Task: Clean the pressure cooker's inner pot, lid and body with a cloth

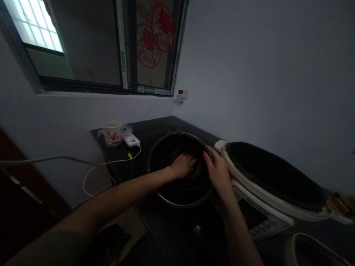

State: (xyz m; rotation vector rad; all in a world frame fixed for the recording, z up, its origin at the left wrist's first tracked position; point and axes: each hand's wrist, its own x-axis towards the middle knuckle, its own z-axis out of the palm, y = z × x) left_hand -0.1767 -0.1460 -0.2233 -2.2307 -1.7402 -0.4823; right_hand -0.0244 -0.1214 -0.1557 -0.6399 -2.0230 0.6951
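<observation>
A dark round pot (181, 201) with a thin shiny rim stands tilted toward me on the black countertop. My right hand (217, 168) grips the pot's right rim, with the thumb inside and the other fingers over the outer side. Reaching over the near left rim, my left hand (183, 165) is down inside the pot with its fingers curled together toward the inner wall. Deep shadow hides the fingertips, and whatever they hold or press cannot be made out. The pot's contents are too dark to see.
Right of the pot sits a large cooker (257, 214) with an open dark basin and control panel. A paper cup (112, 133) in a plastic bag and a white power bank (131, 139) with a cable (116, 161) lie at the left edge. Wall sockets (181, 96) are behind.
</observation>
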